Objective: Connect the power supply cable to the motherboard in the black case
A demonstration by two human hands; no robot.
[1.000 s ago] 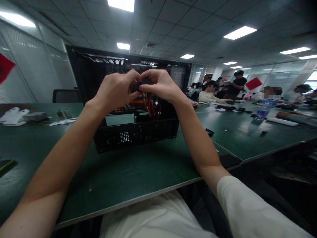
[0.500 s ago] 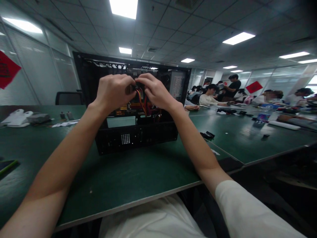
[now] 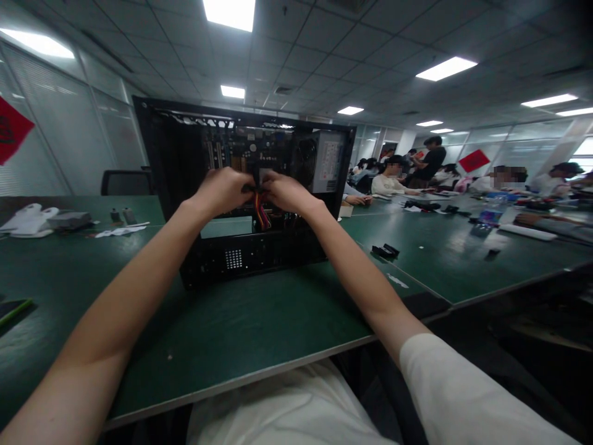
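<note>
An open black computer case point(image 3: 287, 247) stands on the green table, its inside facing me. Both hands reach into it at the middle. My left hand point(image 3: 227, 190) pinches the top of a bundle of coloured cables point(image 3: 262, 213) from the left. From the right, my right hand point(image 3: 288, 194) has its fingers closed on the same bundle, fingertips nearly touching the left ones. The cables hang in a curve below the fingers. Behind the hands is a dark circuit board point(image 3: 252, 147), and a grey power supply point(image 3: 330, 162) sits at the case's upper right.
White plastic bags point(image 3: 30, 219) and a grey box point(image 3: 69, 220) lie at the left, near an empty chair point(image 3: 126, 182). Black parts point(image 3: 385, 251) lie right of the case. Several people sit or stand around the tables at the back right.
Both hands have moved down inside the case, bringing the cable bundle lower. More of the circuit board and the fan shows above them.
</note>
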